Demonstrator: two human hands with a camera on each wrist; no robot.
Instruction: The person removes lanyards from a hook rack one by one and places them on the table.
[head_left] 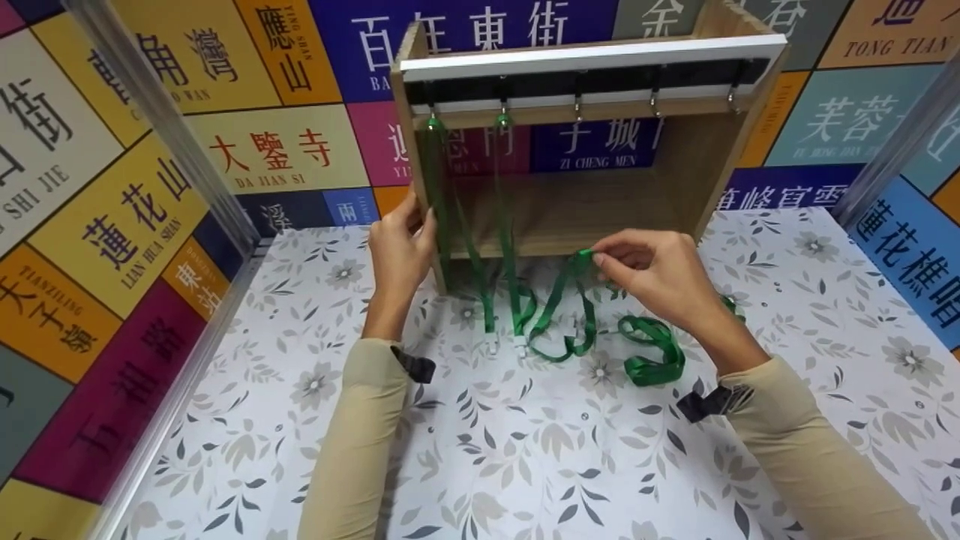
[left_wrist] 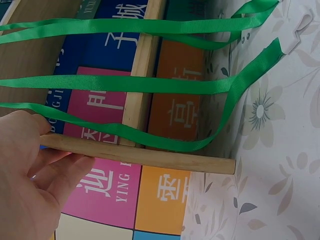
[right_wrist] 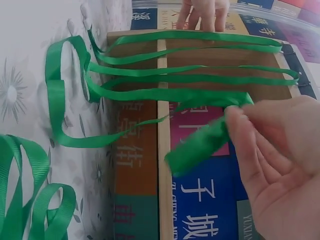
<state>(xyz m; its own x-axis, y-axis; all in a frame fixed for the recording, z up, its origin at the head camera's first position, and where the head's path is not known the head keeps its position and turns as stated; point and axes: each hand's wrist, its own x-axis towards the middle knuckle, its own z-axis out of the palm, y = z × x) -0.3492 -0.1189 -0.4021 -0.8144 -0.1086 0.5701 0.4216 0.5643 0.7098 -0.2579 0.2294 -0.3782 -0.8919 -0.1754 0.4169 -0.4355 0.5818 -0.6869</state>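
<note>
- Green lanyard [right_wrist: 200,147] is dangling from the right hand [head_left: 656,274], at about its nine o'clock as I'm looking over the person's shoulder; that hand is pinching it, and the lower loop is drooping toward the floral tabletop [head_left: 510,450].
- Left hand [head_left: 400,244], farther out at nine o'clock, is grasping the side panel [left_wrist: 150,157] of the wooden rack [head_left: 615,199].
- Two more lanyards [left_wrist: 100,82] are hanging from the rack's hooks [head_left: 578,109], at the pinched one's ten-thirty.
- A coiled lanyard [head_left: 656,371] is lying at the right hand's six o'clock.
</note>
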